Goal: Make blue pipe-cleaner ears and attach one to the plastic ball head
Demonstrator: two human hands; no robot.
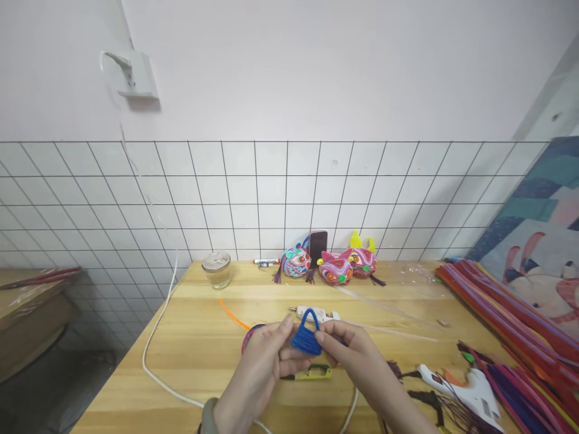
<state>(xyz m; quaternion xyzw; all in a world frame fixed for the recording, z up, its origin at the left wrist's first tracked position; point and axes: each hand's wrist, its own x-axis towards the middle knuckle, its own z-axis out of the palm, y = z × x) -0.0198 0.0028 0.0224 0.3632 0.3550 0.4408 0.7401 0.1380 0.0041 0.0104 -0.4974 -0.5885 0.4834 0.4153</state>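
- Right now both your hands pinch the blue pipe-cleaner piece [306, 337], left hand [265, 367] and right hand [350, 352] gripping opposite sides, just above the table [194, 349].
- Keep each thumb pressed on the wound base so the loop on top holds its shape.
- Mind the glue gun [470, 389] lying to the right of your right hand.

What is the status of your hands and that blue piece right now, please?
Left hand and right hand pinch the blue pipe-cleaner piece together above the table. Yellow-green tool lies beneath. Glue gun off right.
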